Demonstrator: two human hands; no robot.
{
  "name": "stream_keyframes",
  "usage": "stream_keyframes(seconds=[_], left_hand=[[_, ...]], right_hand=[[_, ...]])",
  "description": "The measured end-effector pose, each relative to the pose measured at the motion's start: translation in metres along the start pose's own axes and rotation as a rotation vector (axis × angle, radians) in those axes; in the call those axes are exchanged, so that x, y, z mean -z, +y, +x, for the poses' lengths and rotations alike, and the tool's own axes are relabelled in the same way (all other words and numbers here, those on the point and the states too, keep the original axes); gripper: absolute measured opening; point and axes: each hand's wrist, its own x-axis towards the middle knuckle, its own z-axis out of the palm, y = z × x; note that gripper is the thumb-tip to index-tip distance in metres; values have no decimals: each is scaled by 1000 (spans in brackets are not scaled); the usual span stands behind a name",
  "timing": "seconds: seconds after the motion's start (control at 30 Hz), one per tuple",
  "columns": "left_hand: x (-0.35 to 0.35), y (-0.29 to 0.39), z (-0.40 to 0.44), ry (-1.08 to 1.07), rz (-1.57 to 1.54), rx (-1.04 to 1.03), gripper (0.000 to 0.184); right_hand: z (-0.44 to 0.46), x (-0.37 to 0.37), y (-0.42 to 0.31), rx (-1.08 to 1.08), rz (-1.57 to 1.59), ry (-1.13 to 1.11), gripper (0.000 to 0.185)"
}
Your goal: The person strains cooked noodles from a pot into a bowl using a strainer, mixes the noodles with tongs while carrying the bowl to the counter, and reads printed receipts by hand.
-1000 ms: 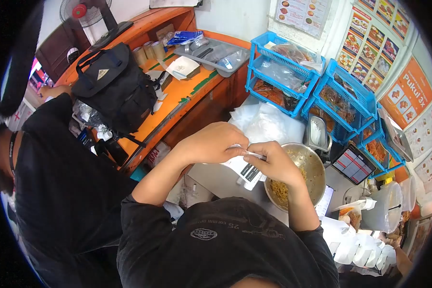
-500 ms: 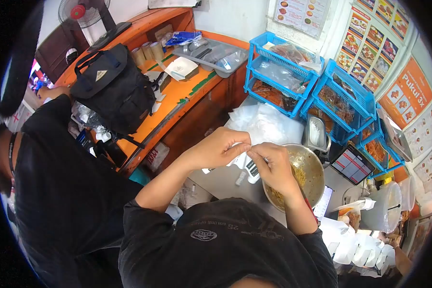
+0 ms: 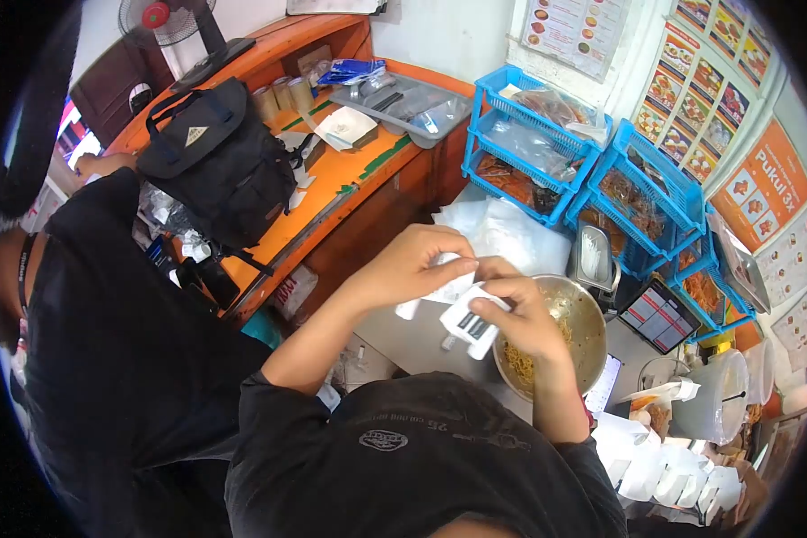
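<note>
In front of my chest, my left hand (image 3: 417, 264) and my right hand (image 3: 524, 316) are both closed on a white paper food box (image 3: 473, 328) with dark print on one face. The right thumb presses on the printed part. The left fingers pinch another white part close by, and the join between the parts is hidden by the fingers. Below and beside my right hand stands a steel bowl (image 3: 592, 354) with noodles (image 3: 518, 363) in it. A small white piece (image 3: 448, 342) lies on the steel table.
Beyond my hands lie clear plastic sheets (image 3: 507, 235). Blue baskets (image 3: 542, 204) of packed food stand behind, near a tablet (image 3: 660, 311). White boxes (image 3: 641, 462) are at lower right. On the left, a person in black (image 3: 125, 359) stands beside an orange counter with a black bag (image 3: 229, 166).
My hands have moved slightly apart, and the white box has tilted up so its printed face shows more. My right hand has turned, its thumb now on the print.
</note>
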Motion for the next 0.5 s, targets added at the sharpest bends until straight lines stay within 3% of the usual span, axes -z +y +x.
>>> stream_keyframes(seconds=[0.07, 0.13, 0.17, 0.27, 0.37, 0.47, 0.5], left_hand=[[-4, -4, -2, -62, -82, 141, 15], [0, 0, -6, -118, -249, 360, 23], [13, -1, -6, -244, -256, 375, 36], [54, -17, -15, -467, -217, 390, 27], [81, -25, -23, -485, -292, 531, 18], [85, -26, -20, -471, -172, 479, 18], [87, -26, -14, -472, -67, 562, 20]], right_hand=[[3, -12, -11, -191, 57, 68, 9], [3, -8, -12, -142, -125, 121, 7], [2, -4, -12, -118, -215, 145, 7], [-11, 28, -9, -69, -374, 133, 7], [-24, 39, -7, -159, -220, 225, 8], [-28, 32, -6, -199, -206, 269, 10], [-28, 31, -6, -239, -183, 281, 11]])
